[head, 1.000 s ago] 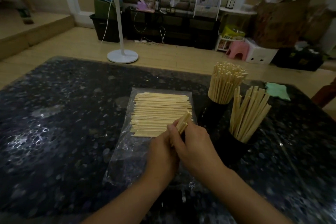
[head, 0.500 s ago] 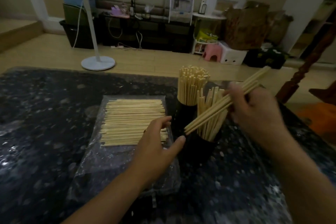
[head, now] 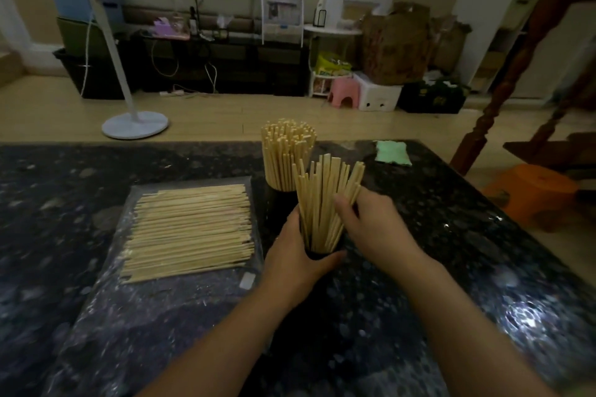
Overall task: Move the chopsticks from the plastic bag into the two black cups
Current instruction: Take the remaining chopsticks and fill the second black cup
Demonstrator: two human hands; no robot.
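A flat row of pale wooden chopsticks [head: 190, 230] lies on a clear plastic bag [head: 135, 306] at the table's left centre. Two black cups stand to its right. The far cup [head: 274, 200] is packed with upright chopsticks [head: 287, 155]. The near cup [head: 319, 255] holds a looser fan of chopsticks [head: 322, 203]. My left hand [head: 296, 264] grips the near cup from the left. My right hand [head: 377, 226] curls round the right side of that cup's chopsticks, thumb pressed on the sticks.
The dark speckled table [head: 451, 267] carries a green cloth [head: 392, 153] at its far right. An orange stool [head: 532, 190] and a wooden post [head: 503, 90] stand beyond the right edge. A white fan base [head: 135, 126] sits on the floor behind.
My right hand has dropped its bundle of chopsticks into the near cup and now holds them there. My left hand moved from beside the bag onto that cup.
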